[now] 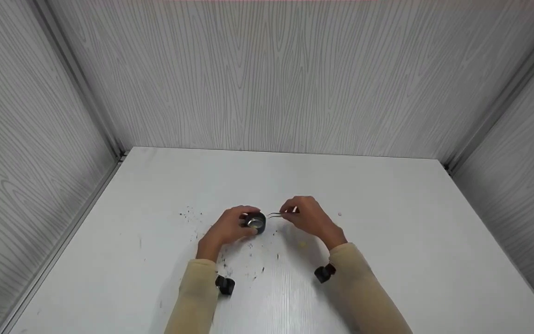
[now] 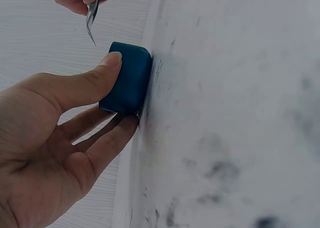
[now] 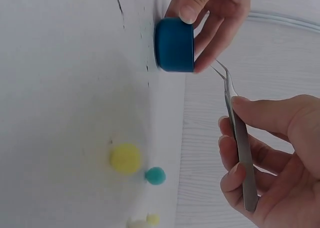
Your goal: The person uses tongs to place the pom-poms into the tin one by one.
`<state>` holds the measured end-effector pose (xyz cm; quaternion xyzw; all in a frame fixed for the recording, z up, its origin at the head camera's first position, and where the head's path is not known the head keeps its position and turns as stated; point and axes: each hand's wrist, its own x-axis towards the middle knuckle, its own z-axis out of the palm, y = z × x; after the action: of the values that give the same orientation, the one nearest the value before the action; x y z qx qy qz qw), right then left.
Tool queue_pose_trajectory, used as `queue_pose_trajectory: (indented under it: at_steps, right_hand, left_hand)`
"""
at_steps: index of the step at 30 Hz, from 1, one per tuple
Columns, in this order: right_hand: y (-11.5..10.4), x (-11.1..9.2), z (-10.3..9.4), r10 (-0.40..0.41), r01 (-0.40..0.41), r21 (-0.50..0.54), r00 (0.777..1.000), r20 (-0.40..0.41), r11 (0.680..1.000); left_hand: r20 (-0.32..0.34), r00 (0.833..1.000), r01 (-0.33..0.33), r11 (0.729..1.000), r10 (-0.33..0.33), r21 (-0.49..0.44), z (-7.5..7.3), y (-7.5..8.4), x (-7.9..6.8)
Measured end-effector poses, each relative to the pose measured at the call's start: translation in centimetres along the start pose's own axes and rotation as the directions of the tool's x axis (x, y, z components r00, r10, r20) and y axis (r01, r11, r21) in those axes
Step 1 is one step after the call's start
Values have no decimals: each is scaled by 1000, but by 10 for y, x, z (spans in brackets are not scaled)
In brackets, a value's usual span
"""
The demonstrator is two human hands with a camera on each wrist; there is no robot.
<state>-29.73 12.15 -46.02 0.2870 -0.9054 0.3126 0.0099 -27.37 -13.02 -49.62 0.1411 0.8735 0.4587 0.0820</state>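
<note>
My left hand (image 1: 228, 226) grips a small round cup (image 1: 256, 223), dark outside with a shiny silver inside in the head view. In both wrist views the same cup (image 3: 175, 45) looks deep blue, and its base is right at the tabletop. The thumb lies on one side, the fingers on the other. To the right, my right hand (image 1: 309, 217) pinches steel tweezers (image 3: 241, 143) between thumb and fingers. Their fine bent tips point toward the cup's mouth, a little apart from each other, with nothing visible between them.
The white tabletop (image 1: 369, 195) has dark specks and smudges, mostly around the left hand. A yellow pom-pom (image 3: 125, 158), a smaller teal pom-pom (image 3: 155, 176) and a tiny pale yellow one (image 3: 153, 219) lie on it near the right hand. Grey wood-grain panels (image 1: 267, 79) enclose the back and sides.
</note>
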Motion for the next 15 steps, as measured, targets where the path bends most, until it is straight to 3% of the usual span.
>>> queue_pose_trajectory:
  at_steps: [15]
  right_hand:
    - [24,-23,-25,39,-40,15,998,57,999]
  left_hand:
    - [1,1000,18,1000,-18,-12,-1,1,-1]
